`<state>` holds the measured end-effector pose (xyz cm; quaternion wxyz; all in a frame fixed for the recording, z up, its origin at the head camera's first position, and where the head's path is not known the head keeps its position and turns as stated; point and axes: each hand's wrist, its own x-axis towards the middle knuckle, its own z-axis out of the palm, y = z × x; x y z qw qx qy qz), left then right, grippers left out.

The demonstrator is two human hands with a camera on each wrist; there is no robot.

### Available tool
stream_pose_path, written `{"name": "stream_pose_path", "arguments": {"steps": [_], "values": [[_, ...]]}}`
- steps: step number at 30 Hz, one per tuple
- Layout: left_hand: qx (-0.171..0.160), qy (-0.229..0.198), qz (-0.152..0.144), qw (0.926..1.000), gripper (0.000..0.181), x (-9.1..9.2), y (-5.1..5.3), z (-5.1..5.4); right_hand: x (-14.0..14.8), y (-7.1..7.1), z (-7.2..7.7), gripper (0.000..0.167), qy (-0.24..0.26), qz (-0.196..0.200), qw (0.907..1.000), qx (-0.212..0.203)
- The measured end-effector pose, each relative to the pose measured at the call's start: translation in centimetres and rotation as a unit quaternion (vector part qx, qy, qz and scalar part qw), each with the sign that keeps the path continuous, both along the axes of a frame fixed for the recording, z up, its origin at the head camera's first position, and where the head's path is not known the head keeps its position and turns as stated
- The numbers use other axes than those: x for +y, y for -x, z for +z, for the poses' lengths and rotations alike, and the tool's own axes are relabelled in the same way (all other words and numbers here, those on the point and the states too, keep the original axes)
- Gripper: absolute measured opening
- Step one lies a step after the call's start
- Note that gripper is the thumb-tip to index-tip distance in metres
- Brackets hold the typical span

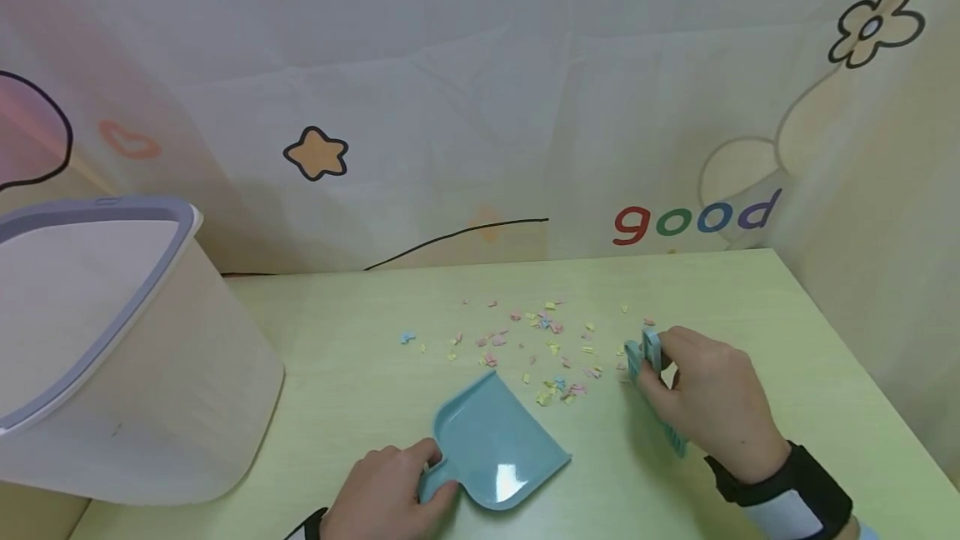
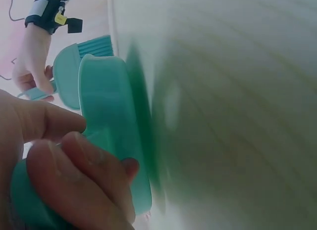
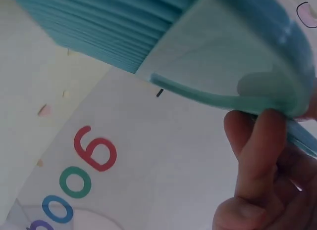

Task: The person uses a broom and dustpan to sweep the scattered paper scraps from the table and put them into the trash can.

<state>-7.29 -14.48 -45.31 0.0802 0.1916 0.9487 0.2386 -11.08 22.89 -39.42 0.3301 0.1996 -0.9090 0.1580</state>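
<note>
In the head view my left hand (image 1: 390, 486) grips the short handle of a light blue dustpan (image 1: 498, 444), which lies low over the table, its wide front edge facing right. To the right, my right hand (image 1: 712, 402) holds a small matching brush (image 3: 223, 57), seen almost edge-on from the head. The right wrist view shows its ribbed bristles (image 3: 114, 27) and my fingers at the handle end. Torn paper scraps (image 1: 555, 348) in pink, yellow and blue lie scattered between and beyond the two tools. From the left wrist, the brush appears behind the dustpan (image 2: 106, 96).
A large white bin (image 1: 202, 382) with a grey-rimmed lid stands at the left of the pale table (image 1: 337, 315). A printed cloth (image 1: 450, 107) with drawings and the word "good" hangs behind the table and down its right side.
</note>
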Motion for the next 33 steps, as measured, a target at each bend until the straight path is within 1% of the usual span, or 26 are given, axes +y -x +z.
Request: {"name": "stream_pose_path", "arguments": {"steps": [3,7,12,14,16,19,24,29,30,32,33], "values": [[-0.008,-0.002,-0.004,1.0,0.019,0.0,0.1,0.0,-0.8,-0.2,-0.2,0.027,0.011,0.017,0.9997,-0.015],[-0.015,0.005,-0.004,0.9999,0.021,0.0,0.3,0.1,-1.7,-0.4,-0.5,0.029,0.04,0.051,0.9975,-0.029],[-0.008,0.011,-0.004,0.9999,0.022,0.0,0.3,0.3,-2.2,-0.4,-0.7,0.028,0.094,0.1,0.9903,-0.024],[-0.013,0.012,-0.005,0.9998,0.023,0.1,0.3,0.4,-2.1,-0.4,-0.7,0.028,0.116,0.109,0.9871,-0.017],[-0.024,0.012,-0.006,0.9996,0.023,0.1,0.2,0.4,-1.9,-0.3,-0.6,0.028,0.126,0.106,0.9863,-0.014],[-0.04,0.009,-0.009,0.9991,0.024,0.2,0.2,0.5,-1.8,-0.2,-0.5,0.027,0.115,0.09,0.9892,-0.007],[-0.045,0.005,-0.018,0.9988,0.024,0.2,0.1,0.4,-1.9,-0.2,-0.7,0.033,0.084,0.068,0.9941,0.003],[-0.048,0.003,-0.022,0.9986,0.025,0.0,0.0,0.4,-2.2,-0.2,-1.1,0.036,0.063,0.069,0.9957,-0.004],[-0.052,0.005,-0.021,0.9984,0.025,0.0,0.0,0.4,-2.2,-0.2,-1.2,0.034,0.058,0.072,0.9957,-0.004],[-0.055,0.008,-0.02,0.9982,0.026,0.0,0.0,0.4,-2.3,-0.2,-1.5,0.018,0.05,0.078,0.9957,-0.005],[-0.058,0.009,-0.019,0.9981,0.026,-0.1,0.0,0.4,-2.4,-0.2,-1.6,0.019,0.046,0.081,0.9957,-0.004]]}}
